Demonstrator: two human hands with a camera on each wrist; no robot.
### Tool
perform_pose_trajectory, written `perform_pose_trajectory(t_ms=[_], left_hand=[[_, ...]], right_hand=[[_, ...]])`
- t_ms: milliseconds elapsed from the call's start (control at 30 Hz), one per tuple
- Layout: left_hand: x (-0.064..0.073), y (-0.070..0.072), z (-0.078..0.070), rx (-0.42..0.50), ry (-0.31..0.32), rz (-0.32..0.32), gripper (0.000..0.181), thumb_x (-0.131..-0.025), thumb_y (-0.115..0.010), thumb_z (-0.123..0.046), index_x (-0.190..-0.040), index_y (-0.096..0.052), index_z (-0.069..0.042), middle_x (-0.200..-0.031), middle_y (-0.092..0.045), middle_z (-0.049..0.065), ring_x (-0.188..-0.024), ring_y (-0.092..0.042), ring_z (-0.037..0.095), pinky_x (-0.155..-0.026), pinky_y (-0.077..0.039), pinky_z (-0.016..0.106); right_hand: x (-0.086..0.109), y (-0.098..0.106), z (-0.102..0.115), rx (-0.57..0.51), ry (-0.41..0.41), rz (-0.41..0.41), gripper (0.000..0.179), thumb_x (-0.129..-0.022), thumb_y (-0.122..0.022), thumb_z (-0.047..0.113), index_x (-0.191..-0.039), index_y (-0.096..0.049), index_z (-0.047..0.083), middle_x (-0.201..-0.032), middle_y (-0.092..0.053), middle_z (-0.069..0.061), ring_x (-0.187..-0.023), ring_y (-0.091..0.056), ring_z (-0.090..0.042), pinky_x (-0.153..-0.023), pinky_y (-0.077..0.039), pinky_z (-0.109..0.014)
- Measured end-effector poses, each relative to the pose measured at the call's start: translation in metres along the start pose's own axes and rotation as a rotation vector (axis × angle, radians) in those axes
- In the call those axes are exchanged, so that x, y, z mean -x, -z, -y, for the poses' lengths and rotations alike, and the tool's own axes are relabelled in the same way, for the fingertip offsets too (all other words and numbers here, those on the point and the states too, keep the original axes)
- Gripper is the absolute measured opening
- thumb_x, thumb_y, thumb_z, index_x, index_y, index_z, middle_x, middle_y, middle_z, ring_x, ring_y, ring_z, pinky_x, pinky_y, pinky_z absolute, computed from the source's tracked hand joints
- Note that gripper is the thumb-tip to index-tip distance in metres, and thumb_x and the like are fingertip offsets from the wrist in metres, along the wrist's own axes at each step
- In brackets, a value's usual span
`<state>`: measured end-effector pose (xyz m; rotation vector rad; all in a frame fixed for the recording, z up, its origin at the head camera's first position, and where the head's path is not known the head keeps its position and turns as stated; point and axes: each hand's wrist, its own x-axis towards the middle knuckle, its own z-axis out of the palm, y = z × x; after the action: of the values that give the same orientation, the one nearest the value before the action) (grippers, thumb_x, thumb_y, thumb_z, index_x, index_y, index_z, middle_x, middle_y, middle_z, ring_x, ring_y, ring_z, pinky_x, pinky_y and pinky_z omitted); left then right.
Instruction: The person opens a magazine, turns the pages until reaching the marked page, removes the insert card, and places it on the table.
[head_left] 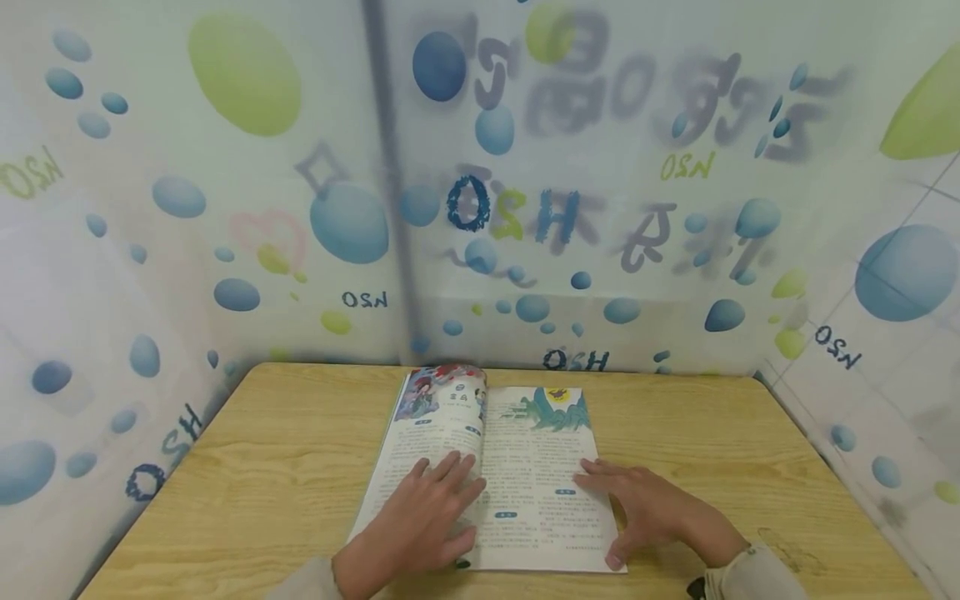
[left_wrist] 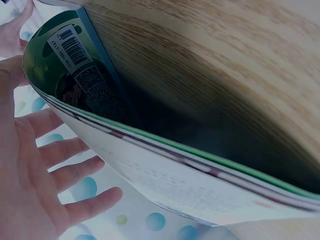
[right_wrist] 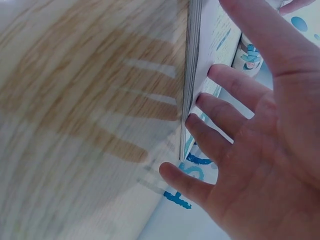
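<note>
An open magazine (head_left: 540,467) lies on the wooden table, with printed text and coloured pictures on both pages. My left hand (head_left: 427,521) rests on the left page near the spine, fingers spread. In the left wrist view the left-hand pages bow upward beside the left hand (left_wrist: 45,170), and a dark green cover (left_wrist: 92,75) with a barcode shows beneath. On the other side, my right hand (head_left: 652,512) touches the right page's outer edge, its thumb by the lower corner. From the right wrist, the right hand's (right_wrist: 260,130) extended fingertips meet the page beside the stacked edge.
The wooden table (head_left: 300,442) stretches to both sides of the magazine. Behind and beside it hang pale curtains (head_left: 637,275) printed with blue and green drops and lettering. A small dark object (head_left: 696,588) sits by the right sleeve.
</note>
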<state>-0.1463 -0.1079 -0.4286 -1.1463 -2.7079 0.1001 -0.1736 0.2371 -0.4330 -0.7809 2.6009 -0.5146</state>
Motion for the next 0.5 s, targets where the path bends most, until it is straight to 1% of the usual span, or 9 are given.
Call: perform_pose_trajectory(t_ms=[233,367,500], left_hand=[[-0.0043,0.0009,-0.0036,0.018,-0.012,-0.024,0.047,-0.09,-0.06,-0.046,-0.127,-0.067,-0.019,-0.138,-0.057,0.01,-0.126,-0.055,0.029,-0.089,-0.052,0.054],[-0.0072,0.0009,-0.0059,0.033,-0.012,-0.014,0.047,-0.092,-0.058,-0.048,-0.128,-0.066,-0.02,-0.138,-0.057,0.01,-0.126,-0.055,0.029,-0.09,-0.051,0.054],[-0.0105,0.0015,-0.0085,0.041,-0.019,0.002,0.047,-0.093,-0.056,-0.05,-0.13,-0.066,-0.021,-0.14,-0.057,0.009,-0.126,-0.055,0.028,-0.091,-0.051,0.054]], right_hand=[[-0.0014,0.0022,-0.0005,-0.003,0.005,0.006,0.101,-0.062,-0.086,0.058,-0.145,-0.052,0.014,-0.156,-0.04,-0.013,-0.141,-0.037,-0.039,-0.107,-0.031,-0.065],[-0.0014,0.0025,-0.0021,-0.001,0.015,0.002,0.099,-0.063,-0.084,0.06,-0.145,-0.052,0.015,-0.155,-0.041,-0.012,-0.141,-0.038,-0.04,-0.107,-0.032,-0.066],[-0.0007,0.0029,-0.0033,0.003,0.044,-0.016,0.097,-0.065,-0.082,0.062,-0.144,-0.054,0.013,-0.154,-0.042,-0.013,-0.139,-0.039,-0.041,-0.105,-0.034,-0.066]])
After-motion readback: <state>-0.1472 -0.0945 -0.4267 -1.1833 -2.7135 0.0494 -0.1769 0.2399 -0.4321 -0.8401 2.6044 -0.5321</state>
